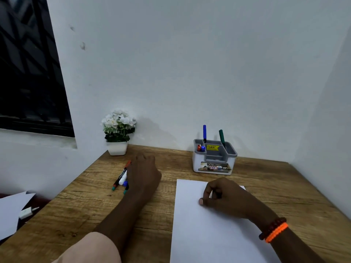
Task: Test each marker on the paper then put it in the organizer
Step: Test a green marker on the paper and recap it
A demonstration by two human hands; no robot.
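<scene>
Organizer (pixel 214 164) — blue marker (pixel 204 132), green marker (pixel 221 138)

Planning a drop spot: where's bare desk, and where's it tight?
Bare wood lies between the flower pot and the organizer, right of the paper, and along the near left edge. It is crowded at the marker pile under the left hand; the right hand rests on the paper.
</scene>
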